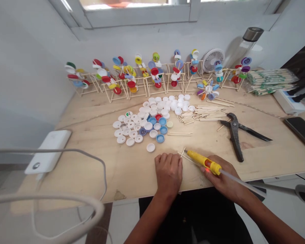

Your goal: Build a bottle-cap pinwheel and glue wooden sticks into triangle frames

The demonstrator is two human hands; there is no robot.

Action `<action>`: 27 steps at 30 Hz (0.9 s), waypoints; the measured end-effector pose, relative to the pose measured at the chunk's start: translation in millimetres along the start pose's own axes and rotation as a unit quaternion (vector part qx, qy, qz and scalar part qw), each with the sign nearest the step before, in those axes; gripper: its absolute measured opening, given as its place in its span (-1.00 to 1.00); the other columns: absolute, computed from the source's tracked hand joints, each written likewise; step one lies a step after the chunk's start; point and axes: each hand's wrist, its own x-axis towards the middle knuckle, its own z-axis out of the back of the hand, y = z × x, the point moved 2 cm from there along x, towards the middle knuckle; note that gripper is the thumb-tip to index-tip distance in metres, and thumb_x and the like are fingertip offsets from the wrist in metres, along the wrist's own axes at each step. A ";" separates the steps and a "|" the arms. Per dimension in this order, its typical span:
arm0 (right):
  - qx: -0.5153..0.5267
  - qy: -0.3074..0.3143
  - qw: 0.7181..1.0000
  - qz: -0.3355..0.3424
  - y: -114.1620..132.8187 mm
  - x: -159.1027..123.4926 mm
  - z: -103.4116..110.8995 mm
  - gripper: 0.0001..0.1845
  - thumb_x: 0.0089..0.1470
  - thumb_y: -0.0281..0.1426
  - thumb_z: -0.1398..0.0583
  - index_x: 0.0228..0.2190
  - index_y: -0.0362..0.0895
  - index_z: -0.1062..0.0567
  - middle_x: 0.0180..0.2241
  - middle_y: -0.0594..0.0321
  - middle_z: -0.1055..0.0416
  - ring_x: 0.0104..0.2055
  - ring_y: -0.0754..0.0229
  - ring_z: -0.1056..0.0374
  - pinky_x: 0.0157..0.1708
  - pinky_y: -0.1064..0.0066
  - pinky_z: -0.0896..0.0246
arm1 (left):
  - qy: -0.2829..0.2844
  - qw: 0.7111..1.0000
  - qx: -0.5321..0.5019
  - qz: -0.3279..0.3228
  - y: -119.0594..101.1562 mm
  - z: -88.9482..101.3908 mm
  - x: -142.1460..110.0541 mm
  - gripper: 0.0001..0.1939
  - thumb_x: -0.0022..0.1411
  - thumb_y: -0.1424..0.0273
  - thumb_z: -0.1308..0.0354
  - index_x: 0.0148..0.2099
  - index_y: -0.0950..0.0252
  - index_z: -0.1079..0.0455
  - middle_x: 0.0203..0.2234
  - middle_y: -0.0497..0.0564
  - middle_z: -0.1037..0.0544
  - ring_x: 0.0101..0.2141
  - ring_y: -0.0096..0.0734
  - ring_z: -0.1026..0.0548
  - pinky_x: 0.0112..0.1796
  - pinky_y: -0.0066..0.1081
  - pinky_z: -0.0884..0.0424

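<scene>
My right hand [225, 174] is wrapped round a yellow glue gun [200, 159], with a long clear glue stick [240, 181] poking out of its back end. The gun's nozzle points left and meets a short wooden stick [183, 152] that crosses a longer wooden stick [190, 160] on the table. My left hand [169, 171] is closed beside that joint, its fingers curled at the short stick's lower end. Just beyond lie a few loose wooden sticks [180, 134] and a pile of bottle caps [134, 125], mostly white with some blue ones.
Several stick frames with coloured cap wheels [156, 76] line the wall. Pliers [235, 135], a stick pile [210, 112], a phone [301, 132] and a power strip [289, 101] sit rightward. A white power bank [49, 150] and cables [91, 152] occupy the left.
</scene>
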 end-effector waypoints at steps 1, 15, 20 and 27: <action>-0.001 -0.004 1.000 0.000 0.1 0.3 0.2 -0.78 0.16 -0.23 -0.04 -0.45 -0.07 -0.30 -0.45 0.25 -0.37 -0.40 0.20 -0.31 -0.41 0.39 -0.19 | 0.000 1.000 0.000 0.001 0.0 -0.1 -0.1 -0.85 0.23 0.48 -0.04 -0.40 0.26 -0.35 -0.53 -0.02 -0.46 -0.44 -0.33 -0.33 -0.26 -0.26 -0.16; -0.013 -0.002 1.000 -0.005 0.0 1.0 -1.0 -0.82 0.12 -0.26 -0.06 -0.42 -0.08 -0.34 -0.43 0.24 -0.39 -0.38 0.20 -0.31 -0.39 0.39 -0.19 | 0.001 1.000 -0.004 0.003 -0.5 0.2 -0.4 -0.86 0.22 0.49 -0.05 -0.39 0.25 -0.35 -0.52 -0.03 -0.46 -0.44 -0.34 -0.33 -0.26 -0.26 -0.16; -0.016 -0.011 1.000 -0.005 1.6 1.7 0.5 -0.79 0.13 -0.23 -0.05 -0.44 -0.08 -0.33 -0.46 0.23 -0.39 -0.40 0.19 -0.31 -0.41 0.39 -0.19 | -0.007 1.000 -0.001 0.002 0.0 -0.1 -0.6 -0.87 0.21 0.49 -0.06 -0.40 0.25 -0.35 -0.54 -0.04 -0.46 -0.44 -0.35 -0.34 -0.26 -0.27 -0.16; -0.012 -0.008 1.000 -0.009 2.2 2.3 0.9 -0.80 0.13 -0.24 -0.06 -0.44 -0.07 -0.33 -0.44 0.25 -0.38 -0.38 0.18 -0.33 -0.40 0.38 -0.20 | -0.005 1.000 -0.004 0.000 -0.5 0.1 -0.4 -0.87 0.22 0.49 -0.05 -0.39 0.25 -0.35 -0.52 -0.03 -0.47 -0.43 -0.35 -0.33 -0.26 -0.27 -0.16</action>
